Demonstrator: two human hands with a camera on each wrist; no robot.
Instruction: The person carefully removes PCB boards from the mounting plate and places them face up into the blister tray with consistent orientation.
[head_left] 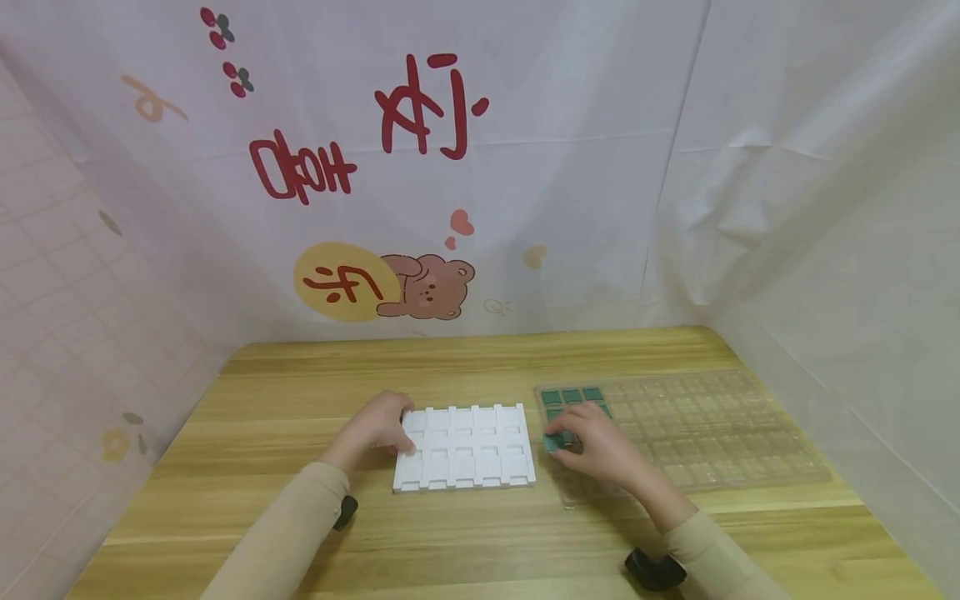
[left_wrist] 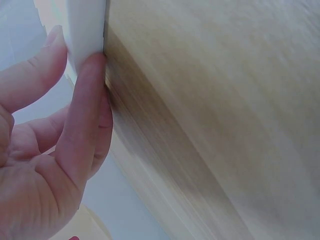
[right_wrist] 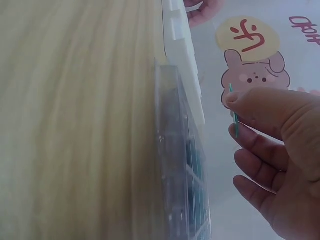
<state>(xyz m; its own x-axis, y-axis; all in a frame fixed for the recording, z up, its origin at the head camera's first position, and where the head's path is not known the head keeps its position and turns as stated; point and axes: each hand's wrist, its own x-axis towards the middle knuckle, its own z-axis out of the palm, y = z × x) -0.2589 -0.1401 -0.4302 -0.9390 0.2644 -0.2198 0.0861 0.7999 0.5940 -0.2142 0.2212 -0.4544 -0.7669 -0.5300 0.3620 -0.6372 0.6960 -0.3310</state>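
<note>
Presently our right hand (head_left: 600, 446) pinches a small green tile (head_left: 553, 442) between thumb and forefinger, just above the near-left part of the clear blister tray (head_left: 720, 433); in the right wrist view the tile (right_wrist: 234, 117) shows edge-on, very thin. Our left hand (head_left: 378, 425) rests on the left edge of the white slotted tray (head_left: 465, 446), its fingers (left_wrist: 82, 120) pressed flat against that edge and curled round nothing.

We judge the tile light, stiff and smooth, so liable to slip or flip; a pinch across its flat faces or opposite edges seems safest. A few more green tiles (head_left: 572, 397) sit in the far-left pockets of the clear tray. That tray looks thin and flexible, likely to shift if nudged; the white one appears rigid and light, hence the steadying hand.

Both trays lie side by side, close together, on a pale wood-grain surface (head_left: 300, 392). White sheeting with red lettering and a cartoon bear (head_left: 431, 287) encloses the back and sides.
</note>
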